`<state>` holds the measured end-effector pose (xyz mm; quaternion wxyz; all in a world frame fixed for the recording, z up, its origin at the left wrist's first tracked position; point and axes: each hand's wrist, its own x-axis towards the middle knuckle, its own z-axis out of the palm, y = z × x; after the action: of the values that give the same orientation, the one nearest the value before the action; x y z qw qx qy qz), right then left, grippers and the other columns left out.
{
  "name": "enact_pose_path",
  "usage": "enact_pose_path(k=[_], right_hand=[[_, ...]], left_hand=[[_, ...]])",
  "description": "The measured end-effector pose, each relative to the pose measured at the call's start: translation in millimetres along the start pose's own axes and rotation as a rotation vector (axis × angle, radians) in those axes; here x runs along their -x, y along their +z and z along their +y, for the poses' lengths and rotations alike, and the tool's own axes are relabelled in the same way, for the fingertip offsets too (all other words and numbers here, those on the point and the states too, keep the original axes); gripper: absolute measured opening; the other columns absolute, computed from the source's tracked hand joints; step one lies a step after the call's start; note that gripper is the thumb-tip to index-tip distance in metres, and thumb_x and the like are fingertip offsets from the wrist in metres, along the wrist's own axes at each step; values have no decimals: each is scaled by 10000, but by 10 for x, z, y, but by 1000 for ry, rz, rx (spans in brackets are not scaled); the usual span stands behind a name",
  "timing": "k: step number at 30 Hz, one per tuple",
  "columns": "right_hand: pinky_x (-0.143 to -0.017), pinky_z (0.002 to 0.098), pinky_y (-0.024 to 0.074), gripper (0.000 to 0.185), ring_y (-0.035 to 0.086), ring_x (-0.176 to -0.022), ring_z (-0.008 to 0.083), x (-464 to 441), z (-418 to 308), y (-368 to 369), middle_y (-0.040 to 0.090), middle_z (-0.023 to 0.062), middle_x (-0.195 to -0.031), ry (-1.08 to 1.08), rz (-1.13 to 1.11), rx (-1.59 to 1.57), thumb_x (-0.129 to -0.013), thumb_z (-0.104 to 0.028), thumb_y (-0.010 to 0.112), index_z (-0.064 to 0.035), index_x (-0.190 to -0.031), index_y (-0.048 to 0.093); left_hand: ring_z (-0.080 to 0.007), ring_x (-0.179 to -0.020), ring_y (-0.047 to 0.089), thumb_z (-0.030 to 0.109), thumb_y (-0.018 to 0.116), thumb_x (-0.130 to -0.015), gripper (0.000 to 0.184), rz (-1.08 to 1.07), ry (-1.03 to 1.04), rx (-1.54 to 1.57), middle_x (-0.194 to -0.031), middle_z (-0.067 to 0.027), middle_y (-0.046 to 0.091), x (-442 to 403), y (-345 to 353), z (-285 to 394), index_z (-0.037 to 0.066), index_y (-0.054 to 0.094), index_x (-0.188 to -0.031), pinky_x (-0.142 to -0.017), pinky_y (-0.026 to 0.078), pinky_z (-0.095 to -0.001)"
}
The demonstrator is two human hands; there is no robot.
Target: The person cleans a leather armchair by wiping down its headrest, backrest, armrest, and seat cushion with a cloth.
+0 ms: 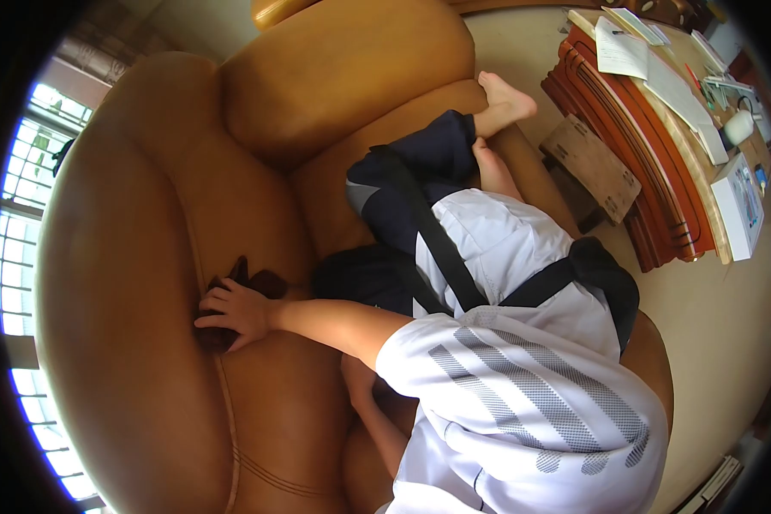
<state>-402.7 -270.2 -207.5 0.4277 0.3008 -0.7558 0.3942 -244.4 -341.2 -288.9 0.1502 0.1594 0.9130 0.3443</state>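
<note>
My right hand [240, 313] reaches out to the left, with its fingers curled over a dark brown object [265, 283]. That object has a pointed tip and a rounded end, and my hand covers much of it, so its kind is unclear. It lies against the brown sofa backrest [137, 257], near the seam. Below my right forearm, my left hand [356, 377] is down by the sofa seat [295, 403]. The white sleeve partly hides it, and its fingers do not show clearly.
My bent legs in dark shorts [411, 184] and a bare foot [507, 98] lie toward the cushion [351, 77]. On the right stand a wooden stool [591, 167] and a table holding papers [621, 51] and a white box [737, 206]. A barred window [21, 240] is at left.
</note>
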Motion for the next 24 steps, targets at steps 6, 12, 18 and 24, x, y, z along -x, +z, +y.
enact_pose_path(k=[6, 12, 18, 24], right_hand=[[-814, 433, 295, 741, 411, -998, 276, -13, -14, -52, 433, 117, -1092, -13, 34, -20, -571, -477, 672, -153, -1187, 418], [-811, 427, 297, 720, 417, -979, 277, -4, -1, -35, 440, 119, -1077, -32, 52, 6, -586, -495, 653, -146, -1175, 429], [-843, 407, 278, 686, 409, -990, 255, -2, -10, -11, 449, 102, -1094, -7, 33, 41, -625, -516, 634, -163, -1180, 441], [-847, 416, 278, 695, 411, -991, 258, -5, -9, -7, 448, 104, -1098, -7, 23, 33, -621, -517, 633, -160, -1184, 434]], left_hand=[[-334, -867, 555, 231, 505, -795, 299, -16, 2, -15, -932, -190, 588, 0, -14, -9, -25, 554, -940, -749, 431, -382], [-341, -868, 553, 232, 506, -792, 295, -20, -6, -18, -930, -195, 586, -4, -12, -25, -21, 557, -936, -751, 431, -386], [-348, -870, 551, 233, 508, -790, 292, -28, 6, -35, -927, -200, 584, 12, -21, -40, -17, 560, -931, -753, 431, -391], [-355, -871, 549, 234, 510, -787, 289, -30, 11, -48, -925, -205, 583, 25, -19, -24, -13, 563, -927, -754, 430, -395]])
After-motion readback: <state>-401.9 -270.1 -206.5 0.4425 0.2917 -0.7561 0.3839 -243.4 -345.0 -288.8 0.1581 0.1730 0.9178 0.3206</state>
